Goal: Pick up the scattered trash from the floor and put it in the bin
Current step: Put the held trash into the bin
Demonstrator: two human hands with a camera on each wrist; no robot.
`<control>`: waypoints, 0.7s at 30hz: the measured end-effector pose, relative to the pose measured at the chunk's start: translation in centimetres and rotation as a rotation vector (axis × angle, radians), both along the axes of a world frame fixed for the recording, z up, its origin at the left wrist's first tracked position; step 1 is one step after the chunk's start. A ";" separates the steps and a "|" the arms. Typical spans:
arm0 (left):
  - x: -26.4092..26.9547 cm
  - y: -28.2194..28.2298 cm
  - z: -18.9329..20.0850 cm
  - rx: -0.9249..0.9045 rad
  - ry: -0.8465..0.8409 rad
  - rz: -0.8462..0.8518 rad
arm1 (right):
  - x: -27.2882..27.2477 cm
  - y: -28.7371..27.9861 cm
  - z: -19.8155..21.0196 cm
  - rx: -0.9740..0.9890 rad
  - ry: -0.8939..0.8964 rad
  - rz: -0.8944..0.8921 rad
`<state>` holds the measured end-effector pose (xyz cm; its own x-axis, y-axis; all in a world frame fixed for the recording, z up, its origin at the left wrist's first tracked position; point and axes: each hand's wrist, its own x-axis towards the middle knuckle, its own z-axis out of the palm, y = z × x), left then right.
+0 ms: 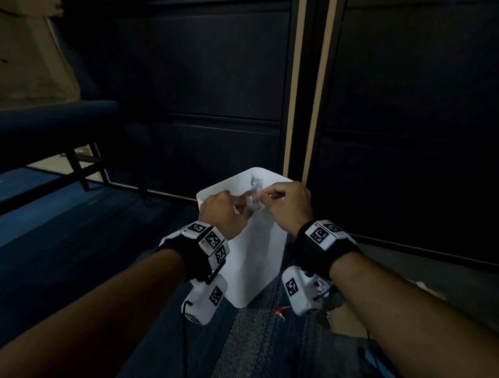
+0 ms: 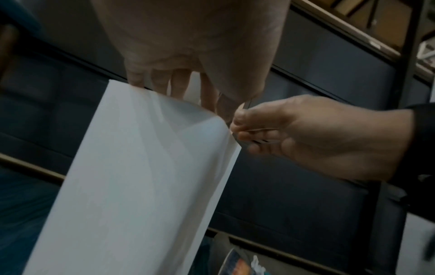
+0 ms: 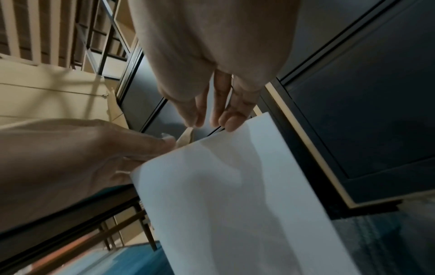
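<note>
Both hands up over the white bin's (image 1: 254, 262) mouth: left hand (image 1: 223, 213) and right hand (image 1: 289, 203) close together, pinching a crinkly clear wrapper (image 1: 252, 201) between them. Probably featherweight, floppy, slick; best nipped at the edges, likely clingy on release.

Dim room, dark underexposed walls, soft blur in wrist views, wide-angle bending at edges
</note>
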<state>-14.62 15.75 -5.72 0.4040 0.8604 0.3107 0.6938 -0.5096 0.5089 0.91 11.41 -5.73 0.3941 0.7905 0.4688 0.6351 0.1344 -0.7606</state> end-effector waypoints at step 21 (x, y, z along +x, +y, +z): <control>0.7 -1.3 3.1 -0.018 0.127 0.123 | 3.0 -11.2 4.5 -0.283 -0.283 0.192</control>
<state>-13.95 14.44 -2.65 0.3299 0.9107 0.2485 0.8096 -0.4083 0.4216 3.90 0.21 -1.24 0.1151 0.9497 0.2914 0.8076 0.0814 -0.5842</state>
